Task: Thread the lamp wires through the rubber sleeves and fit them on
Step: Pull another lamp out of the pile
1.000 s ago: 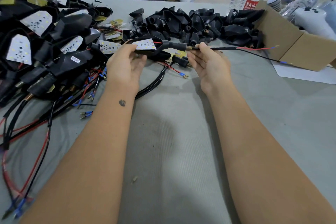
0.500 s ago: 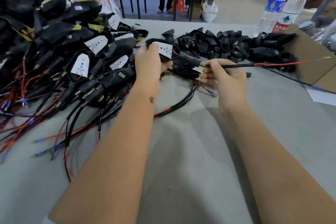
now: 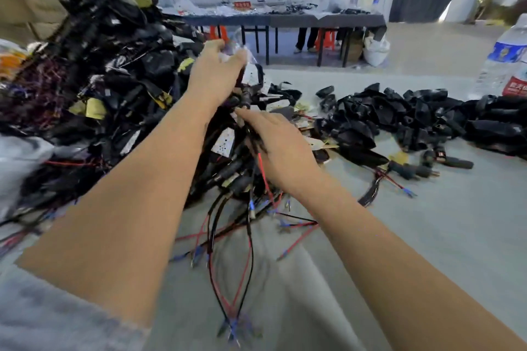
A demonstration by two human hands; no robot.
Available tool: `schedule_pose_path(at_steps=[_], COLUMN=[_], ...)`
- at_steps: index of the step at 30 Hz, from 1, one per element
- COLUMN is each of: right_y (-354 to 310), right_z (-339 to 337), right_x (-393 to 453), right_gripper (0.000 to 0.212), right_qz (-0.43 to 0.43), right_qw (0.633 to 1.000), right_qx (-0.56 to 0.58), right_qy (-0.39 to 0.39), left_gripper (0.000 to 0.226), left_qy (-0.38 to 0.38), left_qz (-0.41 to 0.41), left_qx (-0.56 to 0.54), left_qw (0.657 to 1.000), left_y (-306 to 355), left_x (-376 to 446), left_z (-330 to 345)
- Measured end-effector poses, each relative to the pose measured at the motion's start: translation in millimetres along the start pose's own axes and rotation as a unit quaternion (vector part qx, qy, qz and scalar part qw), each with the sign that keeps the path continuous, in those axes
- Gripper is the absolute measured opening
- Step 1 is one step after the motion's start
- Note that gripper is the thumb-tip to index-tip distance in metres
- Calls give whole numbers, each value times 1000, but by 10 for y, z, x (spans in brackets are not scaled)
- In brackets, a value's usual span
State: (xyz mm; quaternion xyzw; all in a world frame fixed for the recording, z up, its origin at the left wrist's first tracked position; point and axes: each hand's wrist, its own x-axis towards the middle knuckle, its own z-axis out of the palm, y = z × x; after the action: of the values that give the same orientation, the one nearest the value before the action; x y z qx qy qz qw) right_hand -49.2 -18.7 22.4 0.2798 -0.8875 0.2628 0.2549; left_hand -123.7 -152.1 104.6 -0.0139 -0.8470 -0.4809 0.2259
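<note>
Our left hand (image 3: 216, 71), fingers spread loose, reaches over the big heap of black lamp heads (image 3: 114, 88); whether it pinches anything we cannot tell through the blur. Our right hand (image 3: 281, 145) grasps the sleeved lamp's red-and-black wires (image 3: 263, 171), which hang toward us, the lamp pointing away. We risk snagging neighbouring leads and dragging the heap down.

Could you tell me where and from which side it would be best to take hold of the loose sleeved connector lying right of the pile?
Probably by the black rubber sleeve, pinched across its width from above. It lies flat on the table, apart from the sleeve pile, with open space on both long sides. The brass tip at its right end and the thin wires trailing from its left end look too slim to grip well.
</note>
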Motion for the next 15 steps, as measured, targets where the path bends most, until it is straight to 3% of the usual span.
schedule_pose_path(at_steps=[2, 4, 6, 8, 12, 15], right_y=[-48, -36, 24, 120, 510, 856], right_z=[117, 188, 178, 97, -200, -449], right_x=[134, 160, 75, -76, -472, -830], right_gripper=[64, 64, 56, 47, 32, 26], right_qz=[18, 27, 32, 42, 133, 235], right_qw=[997, 991, 992, 996, 988, 966], right_qx=[-51, -78, -72, -46, -75, -102], right_qy=[-59, -101, -103, -62, 8, 29], left_gripper=[40, 32, 27, 27, 29, 28], left_qy=[-16, -73, -151, -177, -60, 9], left_qz=[66, 105, 114, 108, 93, 129], left_qx=[42, 101, 172, 232, 305, 248], left_qw=[997, 987, 967, 950, 946, 960], left_y=[-47, -123, -200, -231, -100, 105], left_x=[-64, -156, -247, -312, -479, -742], left_z=[-46, -18, 54, 126, 357, 652])
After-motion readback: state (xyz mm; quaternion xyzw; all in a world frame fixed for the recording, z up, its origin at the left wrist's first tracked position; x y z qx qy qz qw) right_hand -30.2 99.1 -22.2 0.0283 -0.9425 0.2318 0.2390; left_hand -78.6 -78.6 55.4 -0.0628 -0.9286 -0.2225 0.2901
